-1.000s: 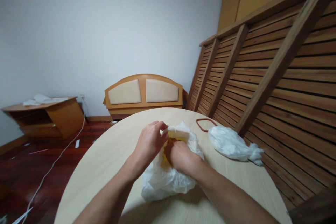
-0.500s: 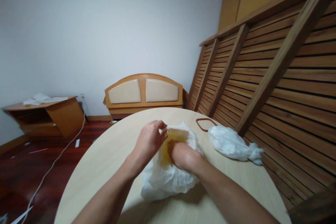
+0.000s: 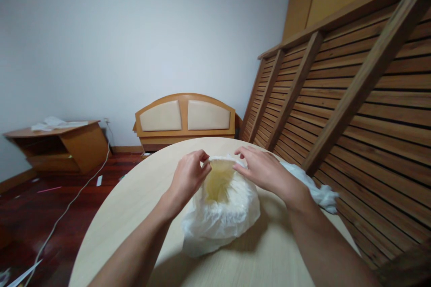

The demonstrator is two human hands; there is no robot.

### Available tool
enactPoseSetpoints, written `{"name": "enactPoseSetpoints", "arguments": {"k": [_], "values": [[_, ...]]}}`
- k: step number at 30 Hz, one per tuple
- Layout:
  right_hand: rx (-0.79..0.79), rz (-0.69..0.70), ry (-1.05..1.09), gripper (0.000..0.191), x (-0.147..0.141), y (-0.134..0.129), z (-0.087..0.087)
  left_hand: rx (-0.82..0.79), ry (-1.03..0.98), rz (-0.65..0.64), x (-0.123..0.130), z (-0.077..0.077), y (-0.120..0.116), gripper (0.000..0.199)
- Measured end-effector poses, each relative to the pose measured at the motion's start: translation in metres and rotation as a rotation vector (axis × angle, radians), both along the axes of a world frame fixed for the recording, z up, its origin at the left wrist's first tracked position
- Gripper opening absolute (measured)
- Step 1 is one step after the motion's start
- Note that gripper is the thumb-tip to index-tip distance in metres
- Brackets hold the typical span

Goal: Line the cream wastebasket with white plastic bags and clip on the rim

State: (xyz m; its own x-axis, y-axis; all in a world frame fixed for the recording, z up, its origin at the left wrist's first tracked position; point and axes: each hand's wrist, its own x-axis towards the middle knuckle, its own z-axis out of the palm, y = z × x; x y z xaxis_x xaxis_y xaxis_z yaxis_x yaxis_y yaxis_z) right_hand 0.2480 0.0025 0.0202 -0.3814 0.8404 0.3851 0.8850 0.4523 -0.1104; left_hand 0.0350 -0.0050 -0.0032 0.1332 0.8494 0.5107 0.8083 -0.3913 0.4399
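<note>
A white plastic bag [image 3: 220,228] stands on the round table with its mouth open towards me, showing a yellow inside. What lies deeper in it cannot be made out. At the left end of the rim, my left hand [image 3: 190,172] pinches the bag's edge between thumb and fingers. Over by the right end of the mouth is my right hand [image 3: 264,168], its thumb and forefinger apart, close to the rim. A second white plastic bag [image 3: 325,195], with a bunched end, lies partly behind my right hand and forearm.
The pale round table [image 3: 128,215] carries both bags. Wooden slatted panels [image 3: 336,98] lean along the right side. Beyond the table stands a headboard [image 3: 184,114]. At left are a low cabinet [image 3: 81,148] with white sheets on top and a cable [image 3: 70,206] across the floor.
My right hand has come out of the bag and moved up to the right side of its mouth. My left hand keeps its pinch. The reddish-brown loop is now hidden from view.
</note>
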Motion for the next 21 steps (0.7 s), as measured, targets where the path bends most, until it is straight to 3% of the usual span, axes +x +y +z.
{"name": "enactPoseSetpoints", "arguments": {"k": [4, 9, 15, 21], "values": [[-0.045, -0.036, -0.029, 0.020, -0.005, 0.004, -0.003, 0.061, -0.021, -0.009, -0.001, -0.001, 0.000, 0.005], [0.071, -0.058, -0.036, 0.026, -0.012, 0.008, -0.005, 0.063, 0.021, 0.025, -0.003, -0.002, -0.003, 0.007], [0.100, -0.084, -0.157, 0.027, -0.024, 0.004, -0.003, 0.142, 0.116, -0.031, 0.001, 0.003, -0.014, 0.059], [0.108, 0.036, -0.158, 0.027, -0.034, -0.005, 0.001, 0.103, 0.178, -0.024, 0.007, 0.002, -0.010, 0.036]]}}
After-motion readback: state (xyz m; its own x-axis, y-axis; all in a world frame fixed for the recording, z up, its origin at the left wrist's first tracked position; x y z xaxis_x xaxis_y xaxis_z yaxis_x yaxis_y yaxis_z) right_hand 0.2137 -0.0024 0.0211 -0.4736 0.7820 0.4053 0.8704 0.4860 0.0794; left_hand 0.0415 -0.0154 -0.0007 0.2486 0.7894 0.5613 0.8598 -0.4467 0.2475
